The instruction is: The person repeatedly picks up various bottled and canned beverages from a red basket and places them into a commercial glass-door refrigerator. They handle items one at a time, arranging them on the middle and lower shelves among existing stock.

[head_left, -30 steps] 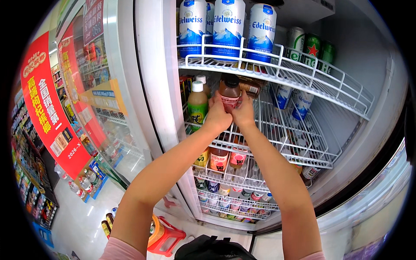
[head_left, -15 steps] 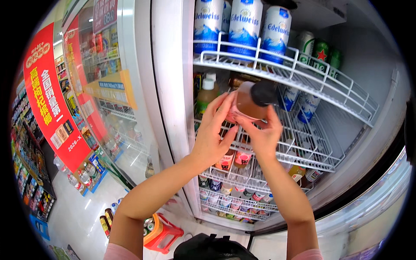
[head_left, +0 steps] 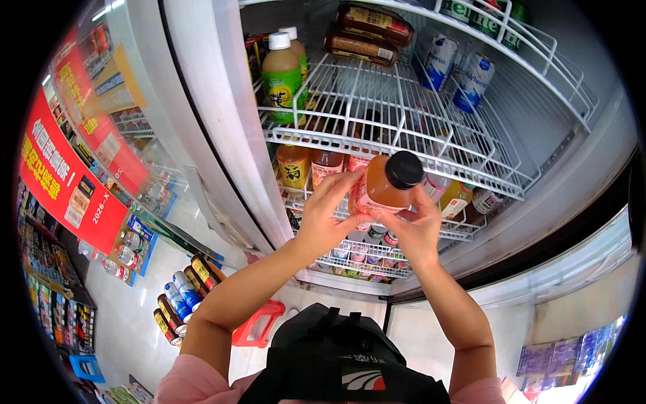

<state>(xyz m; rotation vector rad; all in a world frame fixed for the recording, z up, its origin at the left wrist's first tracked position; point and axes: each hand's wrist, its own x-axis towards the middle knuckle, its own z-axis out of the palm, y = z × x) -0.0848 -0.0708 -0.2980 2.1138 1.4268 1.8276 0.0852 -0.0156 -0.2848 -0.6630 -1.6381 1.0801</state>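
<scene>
Both of my hands hold one drink bottle [head_left: 389,180] with amber-brown contents, a pink label and a black cap. It tilts with its cap toward the upper right, in front of a white wire shelf [head_left: 404,145]. My left hand [head_left: 328,210] wraps its fingers and thumb round the left side and the label. My right hand [head_left: 416,227] grips the lower right side, thumb near the base of the label. Behind the bottle, on the shelf below, stand a yellow-labelled bottle [head_left: 293,165] and a pink-labelled bottle [head_left: 326,167], partly hidden by the wires.
Green-labelled bottles [head_left: 281,77], brown packs lying stacked [head_left: 367,47] and blue-white cans [head_left: 474,82] share the shelf above. The cooler's glass door [head_left: 168,128] stands open at left. Cans [head_left: 182,296] and a red stool [head_left: 259,324] are on the floor.
The view has tipped downward, so the shelves appear higher and more floor shows. The bottle, still in both hands, is now lower against the shelves, in front of the lower row of bottles.
</scene>
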